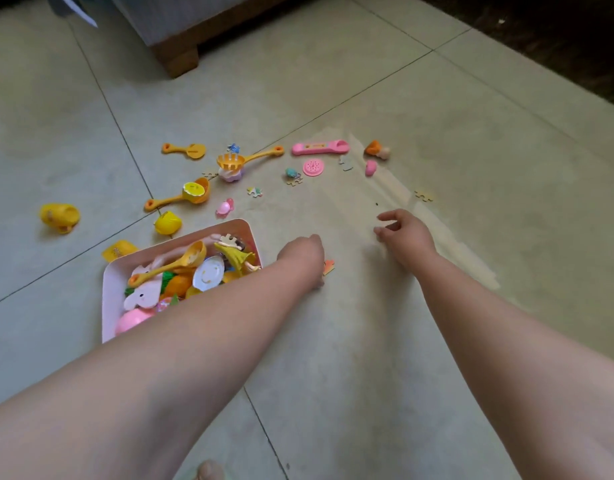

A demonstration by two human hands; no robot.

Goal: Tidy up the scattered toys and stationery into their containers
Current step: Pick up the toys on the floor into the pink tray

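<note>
Head view shows the tidying about half done, by my reckoning. A pink bin [108, 299] sits on the tiled floor [333, 358] beside the left forearm, already heaped with toys: a yellow scoop, a white plate with a smiley face, a pink rabbit shape, a pink ball and a small doll.

Plenty is still loose on the tiles beyond it: three more yellow scoops [177, 197], a yellow toy shoe [59, 216], a yellow cup [168, 223], a pink toy phone [320, 147], a pink round disc [312, 167], a small orange piece [376, 148], and several jigsaw pieces [423, 195] scattered well apart.

The left hand [303, 256] rests knuckles-up on the floor just right of the bin, its fingers curled under; an orange jigsaw piece [328, 267] peeks out at its fingertips, but I cannot tell whether the hand grips it or only touches it. The right hand [402, 233] hovers low over the tiles, fingers loosely bent and holding nothing I can see.

No brand, label or readable writing shows on anything.
</note>
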